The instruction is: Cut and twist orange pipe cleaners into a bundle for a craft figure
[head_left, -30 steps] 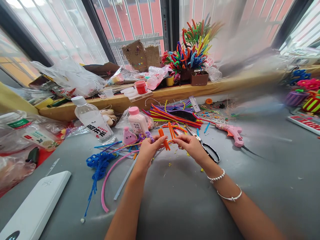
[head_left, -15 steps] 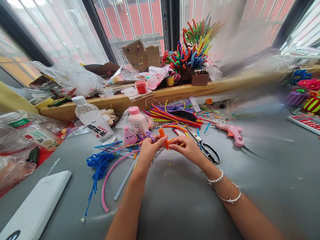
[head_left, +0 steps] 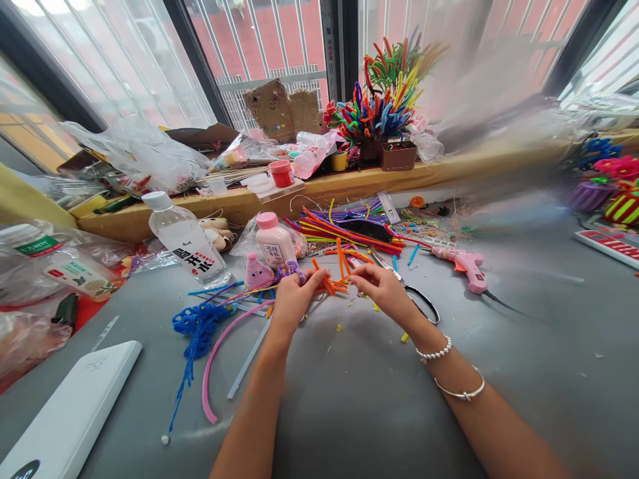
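My left hand is closed in a pinch on a bunch of short orange pipe cleaner pieces. The pieces fan out from its thumb and fingertip, some pointing up and others to the right. My right hand is closed at the far ends of the same pieces, thumb and forefinger together; its exact hold is partly hidden. Scissors with black handles lie behind the right hand. A purple curled pipe cleaner shows just beyond the left hand, beside a pink knitted figure.
Colourful pipe cleaners lie beyond the hands, with a pink glue gun to the right. A pink-capped bottle, a water bottle, blue yarn-like strands and a white power bank stand or lie leftward.
The orange pieces, bunched upright before, are now spread apart in several directions. My right hand has shifted slightly right and away from the left hand.
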### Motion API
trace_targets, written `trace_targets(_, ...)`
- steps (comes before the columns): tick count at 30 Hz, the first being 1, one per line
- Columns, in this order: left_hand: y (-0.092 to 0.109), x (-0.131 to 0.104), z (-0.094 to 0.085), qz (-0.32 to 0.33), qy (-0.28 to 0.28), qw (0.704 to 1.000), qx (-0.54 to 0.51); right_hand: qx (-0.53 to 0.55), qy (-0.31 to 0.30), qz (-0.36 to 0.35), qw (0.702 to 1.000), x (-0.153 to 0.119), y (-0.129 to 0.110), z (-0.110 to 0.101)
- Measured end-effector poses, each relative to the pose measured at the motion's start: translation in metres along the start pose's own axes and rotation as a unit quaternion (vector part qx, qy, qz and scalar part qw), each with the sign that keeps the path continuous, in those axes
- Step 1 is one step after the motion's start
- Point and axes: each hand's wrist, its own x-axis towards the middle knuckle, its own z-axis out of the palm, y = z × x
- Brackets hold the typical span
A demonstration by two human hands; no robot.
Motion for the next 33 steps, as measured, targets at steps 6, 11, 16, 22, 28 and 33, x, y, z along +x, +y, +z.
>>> trace_targets(6, 0.001, -0.001, -0.001, 0.073, -0.062, 0.965, 0.243, -0.032, 0.047, 0.008, 0.998, 0.003, 0.003, -0.011)
trace_targets(11, -0.001, 0.000, -0.002, 0.136, 0.031, 0.956, 0.259, -0.190, -0.038, -0.057, 0.979, 0.002, 0.002, -0.011)
trace_targets(16, 0.003, 0.000, -0.009, 0.289, 0.040, 0.895, 0.337, -0.418, -0.083, -0.171, 0.889, 0.000, 0.003, -0.006)
trace_targets(22, -0.005, -0.001, -0.005, 0.327, -0.076, 0.828, 0.450, -0.425, -0.038, -0.232, 0.874, -0.001, 0.002, -0.007)
trace_targets(28, -0.005, -0.001, 0.000, 0.284, -0.053, 0.810, 0.510, -0.381, -0.026, -0.257, 0.888, -0.001, 0.004, -0.010)
trace_targets(33, -0.003, -0.002, 0.000, 0.243, -0.020, 0.815, 0.525, -0.334, 0.048, -0.188, 0.922, 0.000, 0.001, -0.019)
